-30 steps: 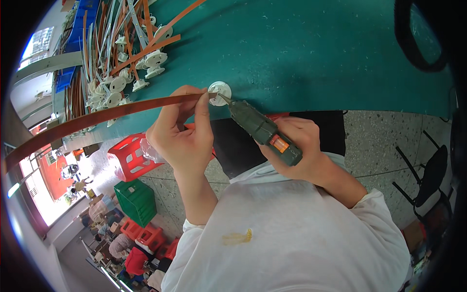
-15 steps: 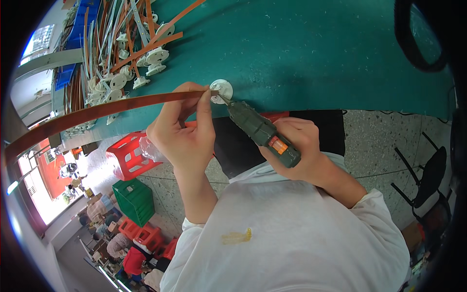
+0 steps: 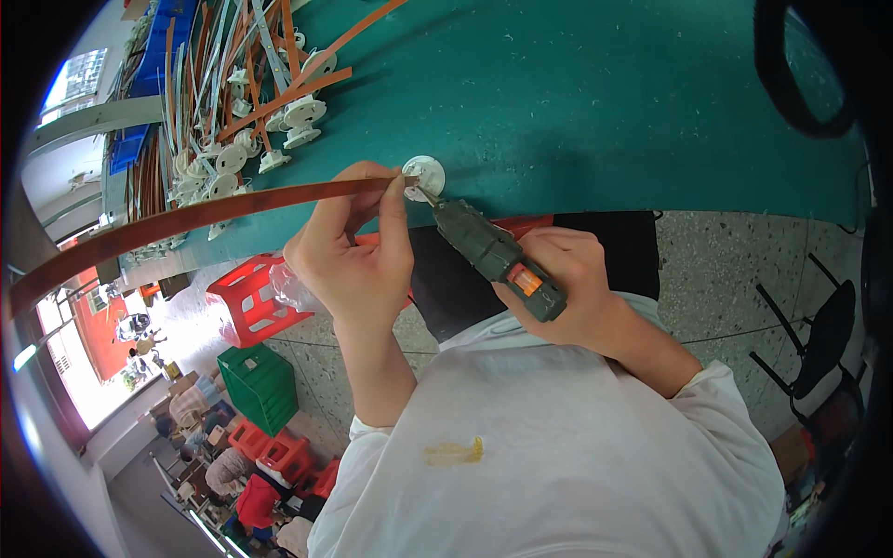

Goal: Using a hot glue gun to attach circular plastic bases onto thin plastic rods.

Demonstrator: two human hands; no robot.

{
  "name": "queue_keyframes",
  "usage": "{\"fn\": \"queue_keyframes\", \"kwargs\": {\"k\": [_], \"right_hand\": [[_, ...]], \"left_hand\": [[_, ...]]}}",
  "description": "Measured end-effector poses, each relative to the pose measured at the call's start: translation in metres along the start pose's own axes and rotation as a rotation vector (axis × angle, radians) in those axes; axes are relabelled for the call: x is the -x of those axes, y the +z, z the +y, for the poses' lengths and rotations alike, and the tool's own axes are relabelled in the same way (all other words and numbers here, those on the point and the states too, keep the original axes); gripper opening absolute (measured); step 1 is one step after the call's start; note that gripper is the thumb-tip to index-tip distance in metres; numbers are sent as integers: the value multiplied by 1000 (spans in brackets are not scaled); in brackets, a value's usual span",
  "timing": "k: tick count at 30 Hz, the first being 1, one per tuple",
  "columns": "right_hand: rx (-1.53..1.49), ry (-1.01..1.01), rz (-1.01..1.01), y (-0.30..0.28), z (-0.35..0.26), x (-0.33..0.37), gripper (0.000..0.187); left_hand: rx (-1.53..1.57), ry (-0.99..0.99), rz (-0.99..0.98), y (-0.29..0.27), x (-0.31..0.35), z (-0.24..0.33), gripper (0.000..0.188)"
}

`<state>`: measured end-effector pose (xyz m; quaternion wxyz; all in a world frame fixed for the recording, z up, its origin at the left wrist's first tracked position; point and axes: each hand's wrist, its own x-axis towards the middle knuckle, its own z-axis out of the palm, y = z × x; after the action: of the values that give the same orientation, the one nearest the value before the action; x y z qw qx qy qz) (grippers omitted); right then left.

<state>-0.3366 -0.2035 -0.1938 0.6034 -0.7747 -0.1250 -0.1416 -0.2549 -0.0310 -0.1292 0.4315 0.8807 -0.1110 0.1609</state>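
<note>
Orange label point(image 3: 524, 279) on green tool point(image 3: 473, 238)

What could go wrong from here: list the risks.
The tip of the dark green tool in the right hand is close to the fingers of the left hand; a slip might catch them.
The long brown strip extends well past that hand; a bump could shift its end.
The white disc lies near the table's edge and might slide off.
</note>
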Motion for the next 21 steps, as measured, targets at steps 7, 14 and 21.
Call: {"fn": "queue_keyframes", "kwargs": {"k": [7,14,21], "right_hand": [[-14,34,11,-4,0,1,17],[13,53,-31,-8,-4,0,18],[-12,147,-20,-15,-17,3,15]], "left_hand": [[-54,25,-12,1,0,2,12],[89,26,-153,-14,-14,-3,14],[207,54,-397,-25,-35,-6,12]]}}
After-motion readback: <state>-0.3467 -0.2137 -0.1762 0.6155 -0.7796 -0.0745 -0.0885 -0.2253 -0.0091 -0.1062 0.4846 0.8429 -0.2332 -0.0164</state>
